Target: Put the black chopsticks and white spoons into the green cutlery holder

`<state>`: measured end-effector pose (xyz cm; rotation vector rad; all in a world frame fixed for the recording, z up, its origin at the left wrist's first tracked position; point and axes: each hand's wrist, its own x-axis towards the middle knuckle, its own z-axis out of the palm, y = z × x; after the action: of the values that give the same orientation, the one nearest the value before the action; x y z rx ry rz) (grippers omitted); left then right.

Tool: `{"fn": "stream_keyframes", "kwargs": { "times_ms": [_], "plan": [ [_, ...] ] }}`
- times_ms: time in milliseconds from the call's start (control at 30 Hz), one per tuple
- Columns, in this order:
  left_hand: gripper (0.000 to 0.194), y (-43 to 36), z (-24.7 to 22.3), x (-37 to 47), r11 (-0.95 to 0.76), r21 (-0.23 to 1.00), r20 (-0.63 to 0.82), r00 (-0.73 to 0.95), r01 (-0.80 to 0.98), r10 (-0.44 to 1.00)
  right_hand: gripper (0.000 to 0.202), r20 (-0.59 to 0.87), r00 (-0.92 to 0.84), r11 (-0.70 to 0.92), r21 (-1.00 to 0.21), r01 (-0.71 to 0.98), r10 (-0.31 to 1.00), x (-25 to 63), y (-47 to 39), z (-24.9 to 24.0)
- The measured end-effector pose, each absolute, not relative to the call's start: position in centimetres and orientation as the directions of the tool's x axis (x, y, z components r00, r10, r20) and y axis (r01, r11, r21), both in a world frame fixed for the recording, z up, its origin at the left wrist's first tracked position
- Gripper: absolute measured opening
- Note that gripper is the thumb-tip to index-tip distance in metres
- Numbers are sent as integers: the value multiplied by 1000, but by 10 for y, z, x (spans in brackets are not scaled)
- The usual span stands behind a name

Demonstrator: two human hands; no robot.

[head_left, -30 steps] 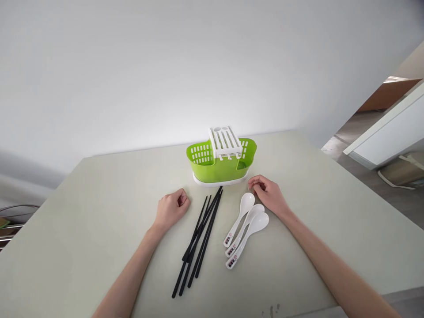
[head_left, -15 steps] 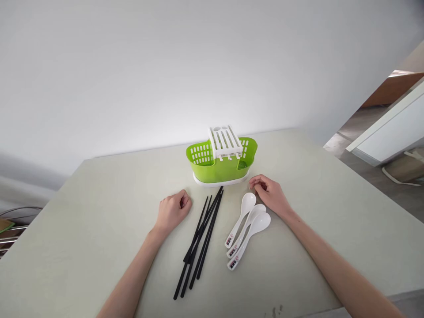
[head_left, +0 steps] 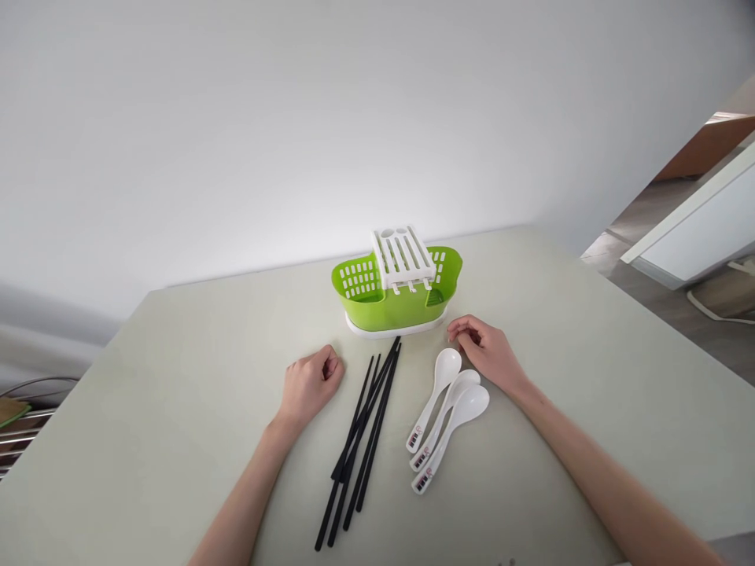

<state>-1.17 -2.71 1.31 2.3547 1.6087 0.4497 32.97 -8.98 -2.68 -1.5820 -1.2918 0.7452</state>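
Observation:
A green plastic basket [head_left: 389,314] with a white slatted rack [head_left: 404,255] across its top stands near the wall. Several black chopsticks [head_left: 366,440] lie partly crossed in front of it. To their right are three white spoons [head_left: 451,413], bowls pointing away from me, two of them overlapping. My left hand [head_left: 311,381] rests in a loose fist on the table, left of the chopsticks, with nothing visible in it. My right hand [head_left: 480,346] lies beside the spoon bowls near the basket's right end, its fingers loosely curled and partly apart, holding nothing.
The pale table [head_left: 177,377] meets a white wall [head_left: 295,118] at its back edge. A metal rack [head_left: 29,432] stands beyond the left edge. On the right, past the table, are a white cabinet [head_left: 701,216] and the floor.
The view has shifted slightly, so the chopsticks and spoons appear a little lower. Both hands keep their places and poses beside the objects.

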Motion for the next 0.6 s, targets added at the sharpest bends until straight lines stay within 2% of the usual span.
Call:
{"fn": "stream_keyframes", "kwargs": {
  "times_ms": [433, 500, 600],
  "plan": [
    [25, -28, 10, -15, -419, 377, 161, 387, 826, 908, 21, 85, 257, -33, -905, 423, 963, 326, -91, -20],
    [24, -31, 11, -14, -418, 410, 157, 388, 811, 908, 21, 78, 264, -43, -905, 423, 961, 326, -91, -20],
    [16, -38, 13, -9, -360, 553, 134, 347, 751, 928, 21, 76, 263, -46, -902, 430, 962, 326, -91, -20]
  ]
}}
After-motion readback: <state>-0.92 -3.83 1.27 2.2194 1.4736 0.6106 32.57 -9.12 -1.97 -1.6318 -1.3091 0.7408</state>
